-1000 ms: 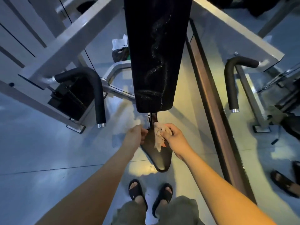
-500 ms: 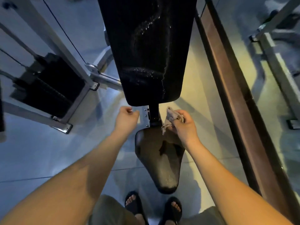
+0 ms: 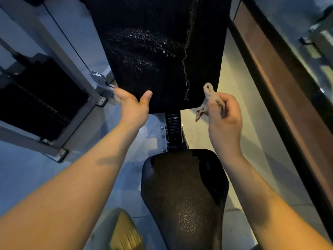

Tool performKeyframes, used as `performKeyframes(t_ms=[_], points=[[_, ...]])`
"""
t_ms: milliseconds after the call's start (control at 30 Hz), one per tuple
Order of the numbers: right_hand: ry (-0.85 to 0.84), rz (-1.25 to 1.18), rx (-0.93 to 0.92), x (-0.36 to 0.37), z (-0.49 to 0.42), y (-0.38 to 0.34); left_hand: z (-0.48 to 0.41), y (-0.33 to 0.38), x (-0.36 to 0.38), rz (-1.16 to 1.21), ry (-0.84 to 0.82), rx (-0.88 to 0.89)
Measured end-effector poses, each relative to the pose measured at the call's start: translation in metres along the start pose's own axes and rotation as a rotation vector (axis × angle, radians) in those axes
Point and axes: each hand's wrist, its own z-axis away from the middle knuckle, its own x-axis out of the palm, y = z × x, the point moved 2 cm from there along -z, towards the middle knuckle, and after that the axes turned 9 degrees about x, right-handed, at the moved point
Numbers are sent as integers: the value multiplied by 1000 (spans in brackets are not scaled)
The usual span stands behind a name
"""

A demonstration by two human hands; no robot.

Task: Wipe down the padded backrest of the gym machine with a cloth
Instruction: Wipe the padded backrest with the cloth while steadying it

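Head view — wet-streaked black backrest (image 3: 153, 56), cloth (image 3: 210, 95), glossy grey floor (image 3: 27, 177)

A glossy, pale tiled floor (image 3: 27, 170) carries the machine (image 3: 54, 51). Its grey foot plate (image 3: 60, 155) lies flat on the tiles at left. Small dark specks (image 3: 137, 160) dot the tiles nearby, and a brown ledge (image 3: 281, 98) runs along the right.
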Motion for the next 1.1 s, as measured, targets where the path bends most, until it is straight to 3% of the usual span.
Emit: performKeyframes(t_ms=[233,367,467,633,800,967,1033,1100], points=[[138,146,-320,21,-5,14,2,-14,-1,180,46,92],[171,240,-377,34,-5,19,3,-13,-4,155,22,94],[175,185,-350,31,-7,17,3,-12,-5,90,9,93],[333,60,-323,65,-1,19,1,-15,-6,17,-9,91],[61,282,-589,103,23,23,4,-12,-8,-27,-15,78],[280,205,-494,78,0,29,1,-13,-10,-63,-24,89],[251,251,-488,105,19,24,0,-13,-11,-71,-29,97],[169,354,-605,117,27,24,-2,-15,-13,-81,-43,84]])
